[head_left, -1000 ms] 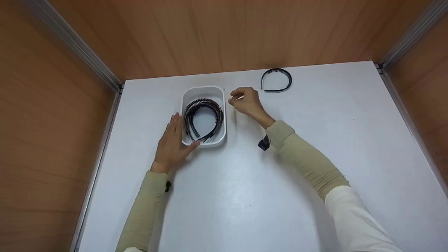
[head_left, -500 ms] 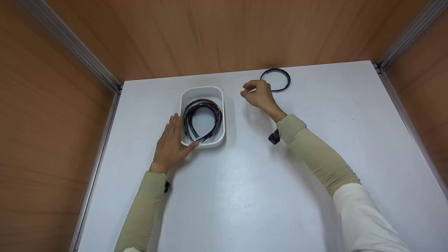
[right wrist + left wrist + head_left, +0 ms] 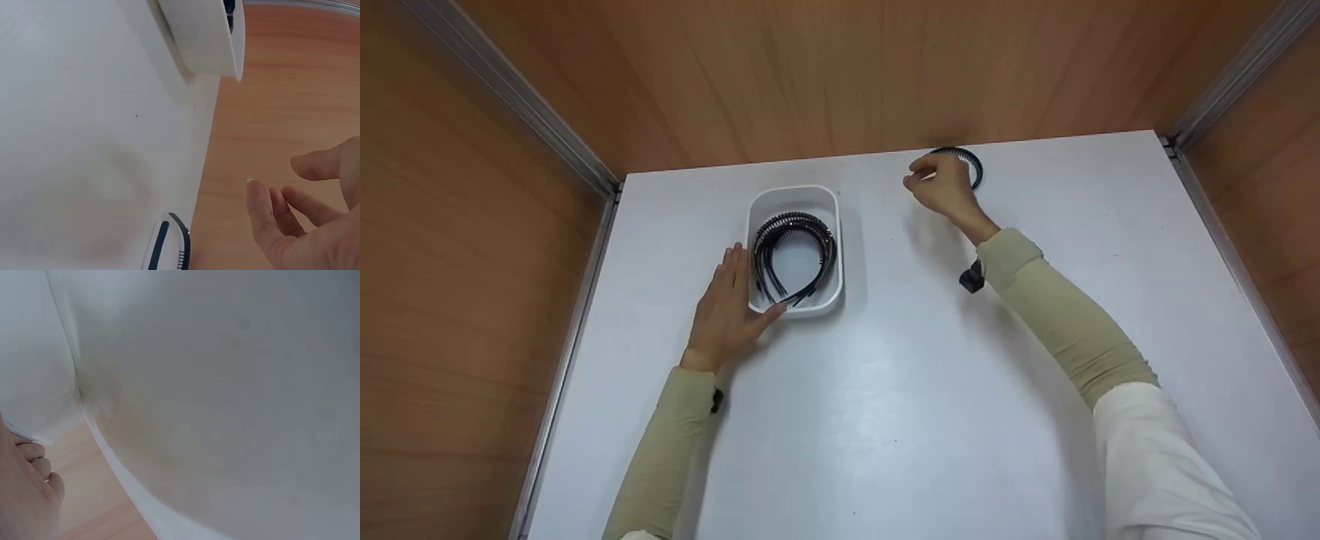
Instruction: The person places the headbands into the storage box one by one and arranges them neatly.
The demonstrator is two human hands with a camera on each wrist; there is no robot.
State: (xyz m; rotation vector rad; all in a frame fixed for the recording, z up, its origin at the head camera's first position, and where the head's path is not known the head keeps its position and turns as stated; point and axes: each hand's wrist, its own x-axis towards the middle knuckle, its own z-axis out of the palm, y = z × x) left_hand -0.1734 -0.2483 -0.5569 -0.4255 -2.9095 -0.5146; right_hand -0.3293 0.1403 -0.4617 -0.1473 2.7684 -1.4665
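Observation:
A white rectangular tub [image 3: 841, 225] stands left of centre toward the table's back, holding several dark toothed headbands [image 3: 765, 247]. Against its left side and front corner rests my left hand [image 3: 722, 311], fingers straight and thumb spread along the near rim. My right hand [image 3: 945, 184] is over a single black headband [image 3: 976, 169] near the back edge and hides much of it in the head view. In the right wrist view that headband [image 3: 184, 242] lies below the hand [image 3: 315, 219], whose thumb and fingers are apart with nothing between them.
The white table [image 3: 825, 450] is bounded by a wooden back panel [image 3: 840, 75] and wooden side panels with grey metal corner posts [image 3: 532, 105]. A small dark wrist camera [image 3: 972, 277] hangs beneath the right sleeve.
My right hand has moved right and back, from beside the tub to over the lone headband. My left hand and the tub hold their place.

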